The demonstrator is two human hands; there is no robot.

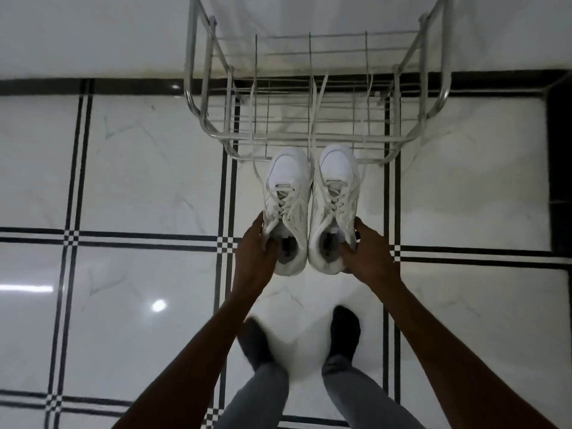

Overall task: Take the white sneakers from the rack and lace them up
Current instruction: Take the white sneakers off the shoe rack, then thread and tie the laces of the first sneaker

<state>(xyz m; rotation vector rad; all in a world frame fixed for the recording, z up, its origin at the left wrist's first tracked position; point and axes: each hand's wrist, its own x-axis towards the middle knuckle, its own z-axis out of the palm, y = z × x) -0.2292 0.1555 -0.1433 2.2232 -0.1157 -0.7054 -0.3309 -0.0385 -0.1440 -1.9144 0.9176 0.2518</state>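
Two white sneakers hang side by side in the air in front of the rack, toes pointing away from me. My left hand [255, 246] grips the left sneaker [289, 196] at its collar. My right hand [368, 252] grips the right sneaker [335, 193] the same way. Their loose white laces trail forward over the wire shelf of the metal rack [309, 136]. The rack's shelves hold no shoes that I can see.
The rack stands against a white wall [93, 32] with a black skirting strip. The floor [139, 168] is glossy white tile with black lines. My two feet in dark socks [345, 331] stand just below the sneakers, grey trouser legs beneath.
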